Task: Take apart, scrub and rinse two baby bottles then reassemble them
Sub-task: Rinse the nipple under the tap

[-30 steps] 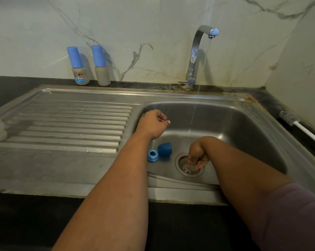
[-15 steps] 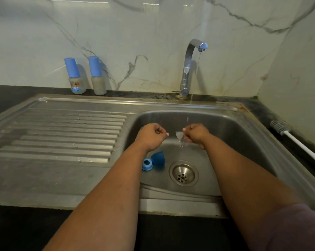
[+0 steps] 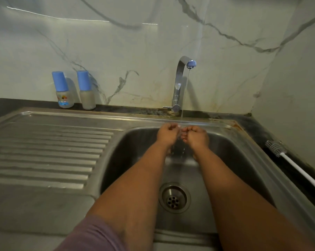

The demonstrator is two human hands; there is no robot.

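Both hands [image 3: 182, 135] now higher under the tap stream [image 3: 184, 95], curled together, clear teat between barely discernible.

Two bare forearms run up from the bottom edge, ending in the left hand [image 3: 167, 135] and the right hand [image 3: 195, 136]. Neither wrist carries a watch, band or ring that shows. Well behind the left hand, at the upper arm, sits the edge of a short sleeve [image 3: 91, 236] in a dull mauve-purple cloth, plain, with no print or seam detail visible. The fingernails look short; they are too small to tell more.
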